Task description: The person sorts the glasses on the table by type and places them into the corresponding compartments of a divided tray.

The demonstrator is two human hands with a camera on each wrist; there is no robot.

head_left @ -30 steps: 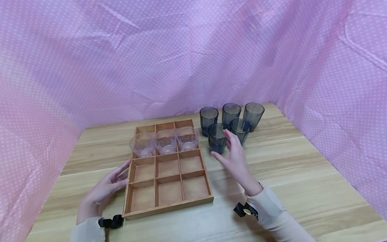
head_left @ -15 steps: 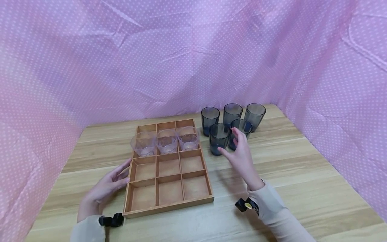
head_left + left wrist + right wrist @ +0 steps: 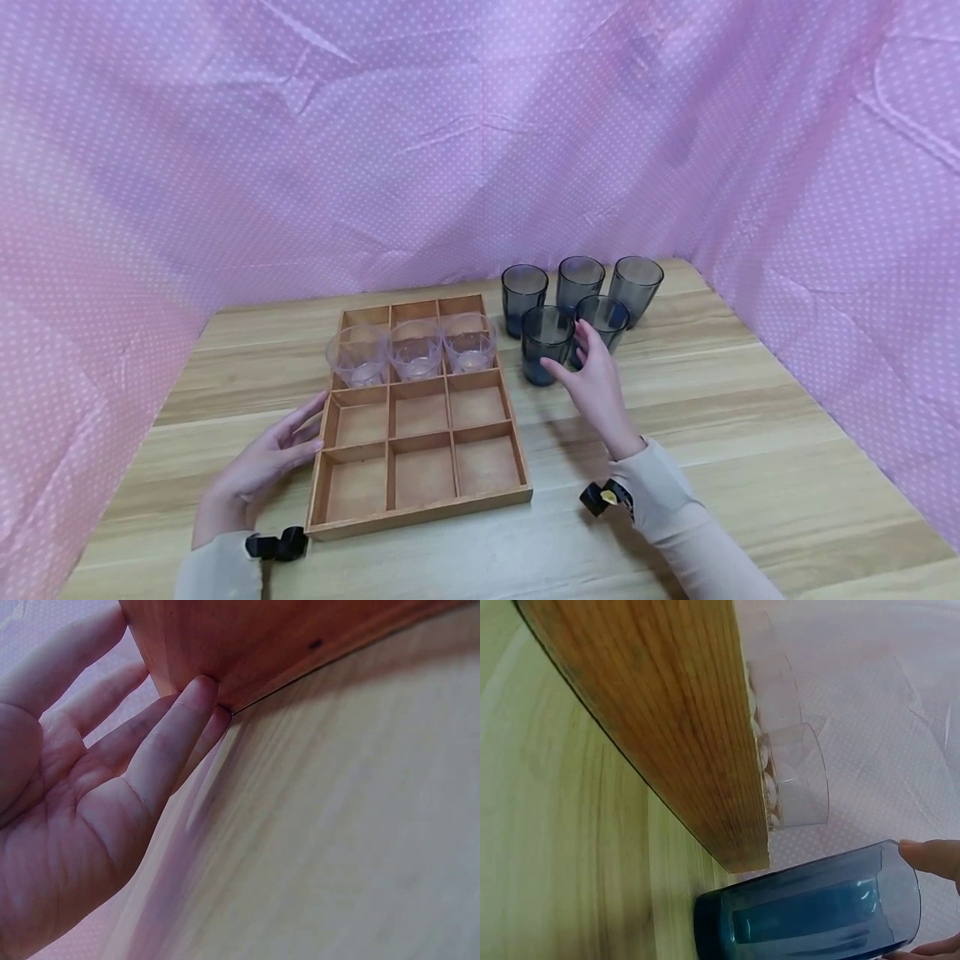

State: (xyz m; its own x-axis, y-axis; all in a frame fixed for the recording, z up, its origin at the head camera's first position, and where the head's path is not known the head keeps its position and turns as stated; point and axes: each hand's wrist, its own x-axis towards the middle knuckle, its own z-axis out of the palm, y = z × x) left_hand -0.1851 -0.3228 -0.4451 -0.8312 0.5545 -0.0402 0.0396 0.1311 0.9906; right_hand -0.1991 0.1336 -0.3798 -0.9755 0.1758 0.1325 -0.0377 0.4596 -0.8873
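In the head view a wooden compartment box [image 3: 420,512] lies on the table. My left hand [image 3: 258,467] rests its fingertips against the box's left side. The left wrist view shows those fingers [image 3: 169,746] nearly straight on the wood. To the right of the box stands a dark grey drinking glass [image 3: 540,340], upright. My right hand [image 3: 600,396] holds this glass near its rim, thumb on the near side and fingers on the far side. In the right wrist view the thumb [image 3: 934,857] meets the rim of the glass [image 3: 810,907]; the other fingers are mostly cut off.
Three clear plastic cups [image 3: 416,354] sit across the box's middle-back compartments. Several other grey glasses [image 3: 579,279] stand close behind and beside the held one. A pink dotted cloth [image 3: 450,150] hangs around the wooden table [image 3: 750,433].
My right hand shifts slightly right, then its thumb and fingers close in on the front grey glass. The left hand stays at the box. The whole head view drifts a little.
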